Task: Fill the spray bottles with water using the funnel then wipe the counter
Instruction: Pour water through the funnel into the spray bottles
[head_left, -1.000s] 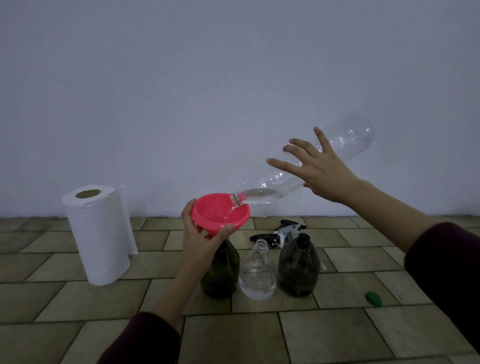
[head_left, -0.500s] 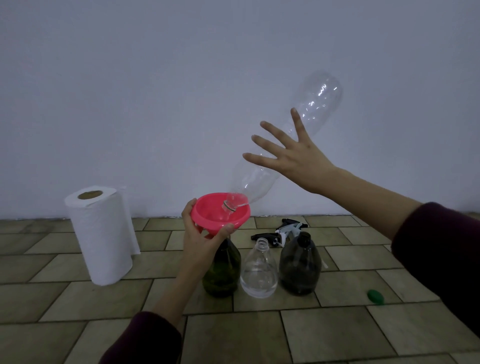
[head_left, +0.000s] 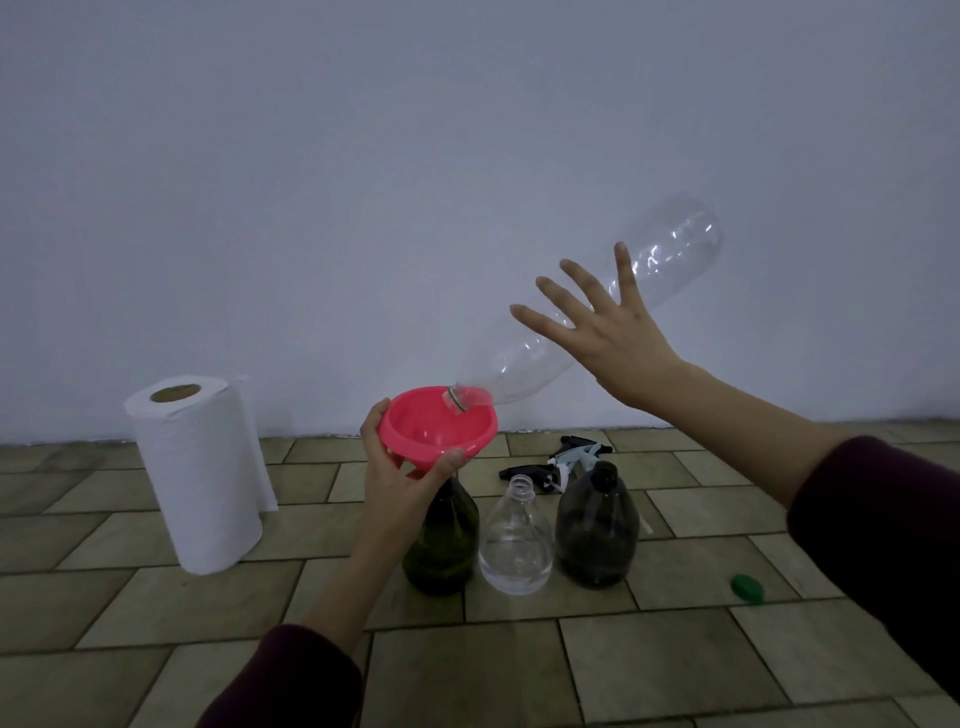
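My left hand (head_left: 400, 480) pinches the rim of the pink funnel (head_left: 437, 428) over the green spray bottle (head_left: 441, 540), covering that bottle's neck, so I cannot tell whether the spout sits inside. My right hand (head_left: 610, 332) lies against the tilted clear plastic bottle (head_left: 582, 322) with fingers spread; my thumb is hidden behind it, its mouth over the funnel bowl. The clear spray bottle (head_left: 515, 540) and dark spray bottle (head_left: 597, 530) stand just beside the green one. Spray heads (head_left: 563, 460) lie behind them, dim and hard to separate. A paper towel roll (head_left: 195, 467) stands left; a green cap (head_left: 748, 588) lies right on tiled counter (head_left: 519, 675).
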